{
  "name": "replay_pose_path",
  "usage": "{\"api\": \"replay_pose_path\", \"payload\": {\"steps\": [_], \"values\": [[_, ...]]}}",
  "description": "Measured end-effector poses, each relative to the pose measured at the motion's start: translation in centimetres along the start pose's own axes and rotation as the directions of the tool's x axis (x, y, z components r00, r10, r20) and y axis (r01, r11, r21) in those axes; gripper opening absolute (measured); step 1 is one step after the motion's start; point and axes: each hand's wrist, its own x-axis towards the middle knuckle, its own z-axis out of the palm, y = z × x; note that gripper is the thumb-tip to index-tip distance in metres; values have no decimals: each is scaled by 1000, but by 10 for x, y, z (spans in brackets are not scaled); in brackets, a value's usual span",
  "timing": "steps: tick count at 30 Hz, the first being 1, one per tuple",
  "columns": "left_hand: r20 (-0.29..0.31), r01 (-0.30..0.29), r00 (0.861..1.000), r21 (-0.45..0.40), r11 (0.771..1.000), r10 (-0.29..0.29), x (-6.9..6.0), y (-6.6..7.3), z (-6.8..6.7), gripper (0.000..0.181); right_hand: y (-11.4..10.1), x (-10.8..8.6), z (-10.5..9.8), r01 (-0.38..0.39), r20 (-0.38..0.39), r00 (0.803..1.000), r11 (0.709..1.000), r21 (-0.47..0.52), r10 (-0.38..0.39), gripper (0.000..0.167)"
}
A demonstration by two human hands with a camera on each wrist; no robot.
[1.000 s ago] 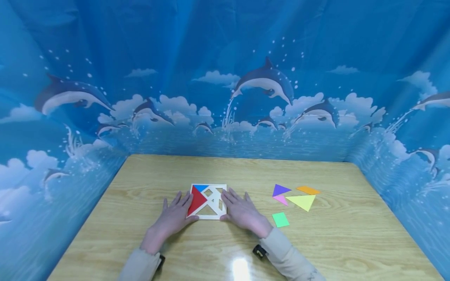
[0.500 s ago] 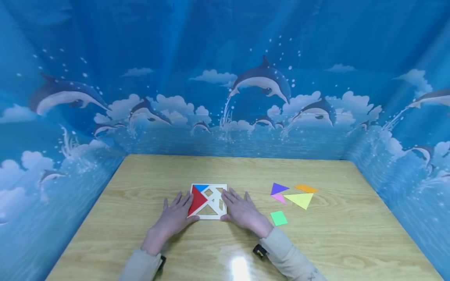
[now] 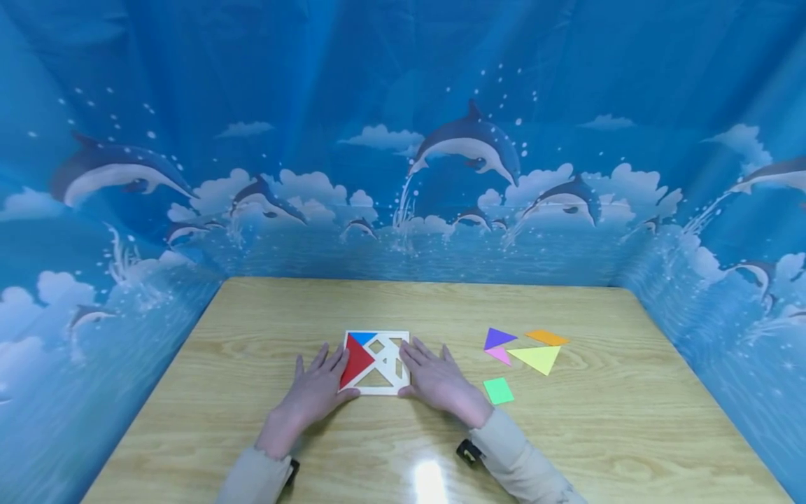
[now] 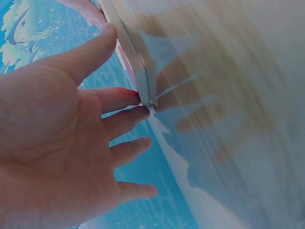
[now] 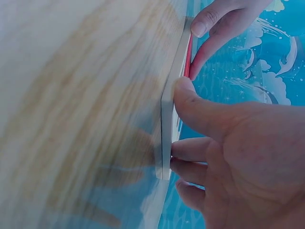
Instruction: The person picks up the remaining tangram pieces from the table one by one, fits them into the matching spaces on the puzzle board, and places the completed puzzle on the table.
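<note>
A white tangram tray (image 3: 385,391) lies flat on the table between both hands. Its left part holds a red triangle (image 3: 357,362) and a blue triangle (image 3: 362,338); the other cut-outs show wood. My left hand (image 3: 315,390) touches the tray's left side with spread, straight fingers, its thumb at the near corner. At the right side, my right hand (image 3: 441,381) rests its fingers over the edge, with the thumb near the front corner. Both wrist views show the tray's side (image 5: 167,114) against thumb and fingertips, with the palms off the table.
Loose tangram pieces lie to the right: a purple triangle (image 3: 497,339), a pink triangle (image 3: 499,355), an orange parallelogram (image 3: 548,338), a yellow triangle (image 3: 539,358) and a green square (image 3: 498,390). A blue dolphin-print curtain (image 3: 315,140) surrounds the wooden table (image 3: 630,420).
Over the last half second, the tray and both hands have shifted slightly to the right together. The loose pieces stay where they lie; the head view has moved a little.
</note>
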Motion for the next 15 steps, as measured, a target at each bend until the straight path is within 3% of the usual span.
{"api": "replay_pose_path", "payload": {"steps": [15], "values": [[-17,-47,999,-13,999,46,-1,3,2,77,6,-9,1,13,-14,1000,1000,21,-13,81]]}}
